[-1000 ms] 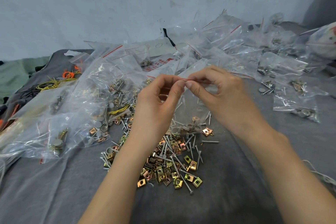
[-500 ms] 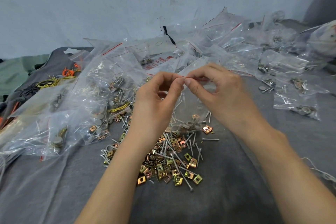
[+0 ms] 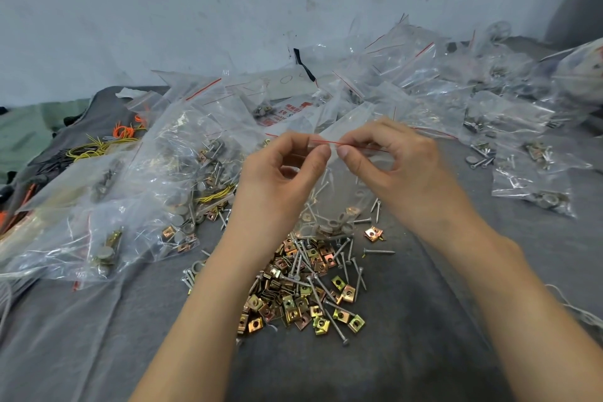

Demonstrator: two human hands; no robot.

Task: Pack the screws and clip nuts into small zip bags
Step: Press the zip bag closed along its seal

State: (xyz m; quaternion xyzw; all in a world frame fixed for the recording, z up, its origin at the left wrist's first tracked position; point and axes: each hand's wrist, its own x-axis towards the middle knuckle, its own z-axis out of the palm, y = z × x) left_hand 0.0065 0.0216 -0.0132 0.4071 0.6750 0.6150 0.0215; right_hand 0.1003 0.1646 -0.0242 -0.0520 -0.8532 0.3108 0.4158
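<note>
Zip bag, loaded with screws and clip nuts, hangs over the loose pile on the table; your left hand and right hand still pinch its red seal, barely shifted since a second ago, so closure probably isn't finished.

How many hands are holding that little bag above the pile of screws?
2. The left hand pinches the zip bag at its red-lined top edge; the right hand pinches the same edge just beside it. No other hand shows.

Zip bag above screw pile; bags behind
</note>
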